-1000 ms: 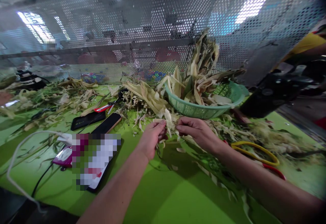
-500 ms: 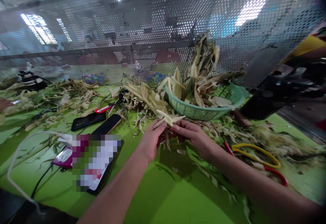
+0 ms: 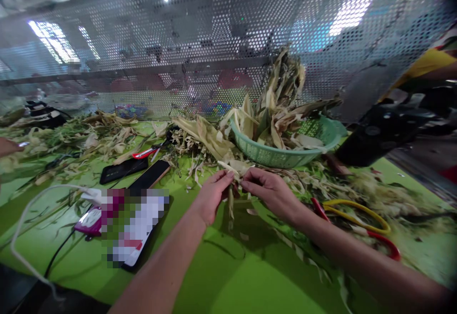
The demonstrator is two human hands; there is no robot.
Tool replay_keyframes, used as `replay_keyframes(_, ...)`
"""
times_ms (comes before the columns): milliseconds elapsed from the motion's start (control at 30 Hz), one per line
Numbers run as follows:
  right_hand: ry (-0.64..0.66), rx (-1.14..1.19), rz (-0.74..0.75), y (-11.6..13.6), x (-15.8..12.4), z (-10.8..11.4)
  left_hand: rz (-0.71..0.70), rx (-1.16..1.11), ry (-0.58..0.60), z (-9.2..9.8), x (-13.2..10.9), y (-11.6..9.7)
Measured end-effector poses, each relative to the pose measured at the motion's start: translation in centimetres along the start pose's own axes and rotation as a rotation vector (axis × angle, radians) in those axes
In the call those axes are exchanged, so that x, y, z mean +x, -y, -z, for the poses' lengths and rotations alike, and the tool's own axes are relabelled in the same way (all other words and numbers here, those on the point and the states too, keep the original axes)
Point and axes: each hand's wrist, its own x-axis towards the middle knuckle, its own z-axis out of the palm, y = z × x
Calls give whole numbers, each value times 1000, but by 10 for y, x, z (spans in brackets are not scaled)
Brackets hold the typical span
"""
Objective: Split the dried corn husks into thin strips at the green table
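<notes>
My left hand (image 3: 213, 194) pinches a small pale piece of husk (image 3: 230, 166) between thumb and fingers, above the green table (image 3: 214, 276). Close on its right, my right hand (image 3: 263, 189) has its fingertips pressed together at the same piece; the contact point is small. A strip of husk hangs down between the hands. Just behind them lie larger dry husks (image 3: 210, 138). The green basket (image 3: 282, 158), filled with dried husks (image 3: 278, 100), stands behind my right hand.
Red-and-yellow-handled scissors (image 3: 357, 209) lie beside my right forearm. Phones (image 3: 150, 177), a red cutter (image 3: 145, 152), a magenta power strip (image 3: 91, 221) and a white cable are at left. A dark object (image 3: 382, 131) stands at right. Another person's hand (image 3: 9, 146) shows at far left.
The pale husk piece has shifted and turned between my fingers, and a strip now hangs lower. My right hand has shifted slightly. The other person's hand has moved further into view.
</notes>
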Motion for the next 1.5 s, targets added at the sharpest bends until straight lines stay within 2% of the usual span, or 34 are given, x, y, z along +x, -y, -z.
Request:
replay_keyframes(133,-51,-141,51,-1,1,1,40,-48,-61,2,1,-2)
replay_keyframes(267,-51,-168,32,-2,2,5,3,-37,-46,6,3,-4)
replay_keyframes(333,-19,-101,1,-3,4,7,-13,-5,-30,9,4,-5)
replay_keyframes(467,76,199,-121,-4,8,11,-50,91,-11,10,5,-4)
replay_keyframes(567,60,334,-185,-3,10,13,-29,150,17,8,3,-2)
replay_keyframes(700,21,280,-131,-4,10,13,14,184,89,6,1,2)
replay_keyframes(1000,-148,85,-49,-13,13,14,-44,309,121,6,-2,-3)
replay_keyframes(1200,-122,131,-4,-9,14,17,-70,491,149,8,-2,-2)
replay_keyframes(1367,49,276,-66,5,10,13,-123,647,234,4,-1,1)
replay_keyframes(1433,40,287,-78,7,9,11,-128,655,286,2,0,3)
replay_keyframes(1500,-35,274,-75,6,8,10,-139,677,316,0,-1,5)
